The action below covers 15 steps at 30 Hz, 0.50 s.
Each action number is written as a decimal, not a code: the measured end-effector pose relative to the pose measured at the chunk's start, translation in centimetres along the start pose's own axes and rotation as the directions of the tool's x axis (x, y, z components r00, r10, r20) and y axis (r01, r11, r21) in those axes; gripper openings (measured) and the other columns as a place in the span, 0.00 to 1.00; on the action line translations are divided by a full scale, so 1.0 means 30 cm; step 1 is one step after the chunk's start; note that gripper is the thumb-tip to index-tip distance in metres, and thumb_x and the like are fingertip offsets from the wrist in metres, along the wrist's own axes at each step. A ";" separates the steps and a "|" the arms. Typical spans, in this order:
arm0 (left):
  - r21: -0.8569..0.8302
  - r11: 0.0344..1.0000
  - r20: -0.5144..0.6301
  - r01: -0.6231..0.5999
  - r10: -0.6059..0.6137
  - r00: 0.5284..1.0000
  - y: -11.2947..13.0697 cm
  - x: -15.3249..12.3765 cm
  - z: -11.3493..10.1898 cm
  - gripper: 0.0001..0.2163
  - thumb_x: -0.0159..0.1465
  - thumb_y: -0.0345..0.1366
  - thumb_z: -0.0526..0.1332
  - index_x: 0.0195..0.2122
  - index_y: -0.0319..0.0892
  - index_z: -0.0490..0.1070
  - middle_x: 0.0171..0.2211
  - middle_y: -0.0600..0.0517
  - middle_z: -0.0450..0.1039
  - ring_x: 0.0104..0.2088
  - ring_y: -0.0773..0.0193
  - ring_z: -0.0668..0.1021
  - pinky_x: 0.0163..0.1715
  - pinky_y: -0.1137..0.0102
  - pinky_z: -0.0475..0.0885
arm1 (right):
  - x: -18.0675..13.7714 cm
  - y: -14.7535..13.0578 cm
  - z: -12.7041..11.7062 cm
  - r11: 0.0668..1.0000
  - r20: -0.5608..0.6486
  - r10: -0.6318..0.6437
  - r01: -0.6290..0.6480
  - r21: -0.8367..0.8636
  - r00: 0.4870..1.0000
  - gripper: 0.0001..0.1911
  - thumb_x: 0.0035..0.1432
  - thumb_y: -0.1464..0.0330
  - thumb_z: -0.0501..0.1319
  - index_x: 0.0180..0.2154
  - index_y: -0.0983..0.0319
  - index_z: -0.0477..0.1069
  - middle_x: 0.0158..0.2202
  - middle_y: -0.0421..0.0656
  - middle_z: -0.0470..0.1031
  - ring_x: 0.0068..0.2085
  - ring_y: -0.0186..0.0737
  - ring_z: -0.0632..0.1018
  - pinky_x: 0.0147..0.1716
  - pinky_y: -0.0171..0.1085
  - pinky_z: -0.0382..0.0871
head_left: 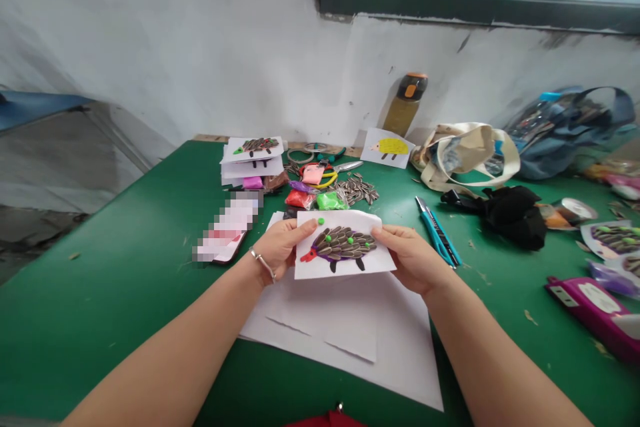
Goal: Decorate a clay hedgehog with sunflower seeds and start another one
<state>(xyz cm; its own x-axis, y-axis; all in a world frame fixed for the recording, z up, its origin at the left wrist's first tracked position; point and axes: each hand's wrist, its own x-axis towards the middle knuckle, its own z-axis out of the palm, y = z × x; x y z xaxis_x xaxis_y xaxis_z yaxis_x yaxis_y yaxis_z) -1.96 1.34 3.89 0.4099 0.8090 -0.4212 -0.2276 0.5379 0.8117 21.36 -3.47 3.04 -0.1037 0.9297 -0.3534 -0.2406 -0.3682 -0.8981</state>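
Between my hands is a white card [310, 268] bearing a hedgehog made of sunflower seeds, with a red snout, black legs and green dots. My left hand [281, 243] pinches the card's left edge, thumb on top. On the opposite edge, my right hand [407, 250] grips it the same way. The card is held tilted above loose sheets of white paper [345, 340]. Behind it lie a red clay packet [300, 199], a green clay packet [331, 201] and a pile of sunflower seeds [357, 188].
Stacked hedgehog cards [253, 153] lie back left, near a phone [227, 230]. A teal utility knife [437, 233] is right of my hands. A bottle [404, 103] and a yellow hedgehog card [387, 147] stand by the wall. Bags [465, 153] and a magenta case [595, 313] sit right.
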 end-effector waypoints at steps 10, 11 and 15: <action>-0.076 0.997 -0.090 -0.010 0.004 0.996 0.002 0.004 0.004 0.09 0.53 0.28 0.70 0.34 0.31 0.76 0.29 0.41 0.80 0.27 0.59 0.81 0.31 0.65 0.80 | 0.006 0.012 -0.006 0.996 0.021 0.022 -0.020 -0.085 1.000 0.22 0.52 0.51 0.66 0.37 0.64 0.78 0.26 0.47 0.77 0.32 0.43 0.78 0.43 0.50 0.69; -0.080 0.997 -0.090 -0.011 0.003 0.996 0.003 0.004 0.005 0.08 0.52 0.27 0.70 0.34 0.31 0.76 0.29 0.40 0.80 0.27 0.58 0.81 0.31 0.65 0.80 | 0.006 0.014 -0.005 0.996 0.024 0.025 -0.023 -0.089 0.999 0.22 0.53 0.51 0.65 0.37 0.64 0.78 0.26 0.47 0.77 0.33 0.44 0.78 0.44 0.51 0.68; -0.063 0.998 -0.107 -0.011 0.005 0.994 0.006 0.002 0.006 0.07 0.53 0.27 0.69 0.33 0.30 0.77 0.28 0.40 0.80 0.25 0.57 0.81 0.28 0.64 0.80 | 0.008 0.022 -0.002 0.994 0.014 0.024 -0.022 -0.111 1.000 0.22 0.55 0.52 0.64 0.39 0.65 0.78 0.25 0.48 0.77 0.35 0.46 0.79 0.46 0.53 0.67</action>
<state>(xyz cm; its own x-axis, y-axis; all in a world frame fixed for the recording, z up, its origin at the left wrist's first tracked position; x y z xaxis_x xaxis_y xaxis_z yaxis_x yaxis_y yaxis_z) -1.81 1.44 4.09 0.3121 0.8322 -0.4584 -0.2873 0.5425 0.7894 21.23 -3.50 2.35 -0.1225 0.9204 -0.3713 -0.1297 -0.3858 -0.9134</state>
